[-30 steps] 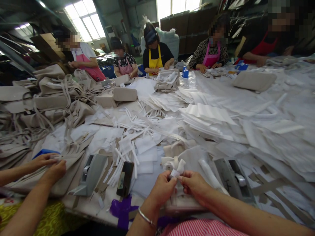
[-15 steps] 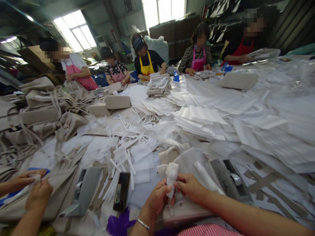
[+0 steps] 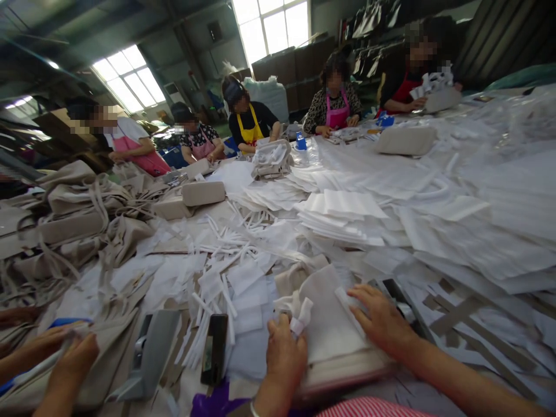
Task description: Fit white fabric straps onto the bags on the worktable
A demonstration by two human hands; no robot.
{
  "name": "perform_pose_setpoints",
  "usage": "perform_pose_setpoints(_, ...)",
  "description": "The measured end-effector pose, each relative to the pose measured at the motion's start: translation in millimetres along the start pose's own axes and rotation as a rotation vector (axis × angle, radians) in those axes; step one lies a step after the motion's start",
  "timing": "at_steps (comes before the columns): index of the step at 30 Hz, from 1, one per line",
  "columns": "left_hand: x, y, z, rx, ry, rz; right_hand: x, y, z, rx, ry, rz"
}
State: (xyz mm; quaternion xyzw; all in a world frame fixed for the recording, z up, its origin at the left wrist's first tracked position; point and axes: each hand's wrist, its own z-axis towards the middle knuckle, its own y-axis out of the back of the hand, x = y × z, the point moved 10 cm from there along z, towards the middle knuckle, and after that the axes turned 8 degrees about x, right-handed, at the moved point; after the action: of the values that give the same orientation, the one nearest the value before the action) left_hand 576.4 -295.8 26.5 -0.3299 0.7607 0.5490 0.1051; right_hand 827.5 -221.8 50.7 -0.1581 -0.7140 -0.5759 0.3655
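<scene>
Two hands at work: left hand pinching crumpled white scrap; right hand spread flat, gripping nothing, on white fabric sheet.

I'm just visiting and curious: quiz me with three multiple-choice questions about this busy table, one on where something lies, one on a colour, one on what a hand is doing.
1. Where does the dark phone lie?
A. left of the person's left hand
B. on the stack of white sheets
C. beside the blue bottle far away

2. What colour is the apron of the worker in the black top at the far end?
A. green
B. yellow
C. white

3. What is the person's right hand doing?
A. gripping scissors
B. raised in the air
C. lying flat on white fabric

Answers:
1. A: the phone lies on the table just left of the left hand.
2. B: the apron is yellow.
3. C: the right hand rests open, fingers spread, on the white fabric piece.
</scene>
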Motion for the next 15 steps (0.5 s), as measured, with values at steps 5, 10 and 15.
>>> perform_pose_setpoints(5,-32.4,25.3,-14.9,-0.226,-0.141,0.206,-59.6,-16.5,-9.2,0.267,-0.250,0.070)
perform_pose_setpoints(10,-1.8,1.4,2.9,0.132,0.003,-0.521,-62.7,-23.2,-15.1,0.280,-0.243,0.315)
perform_pose_setpoints(15,26.6,-1.9,22.2,0.186,-0.025,-0.422,-69.4,-24.2,-17.7,0.277,-0.299,0.468)
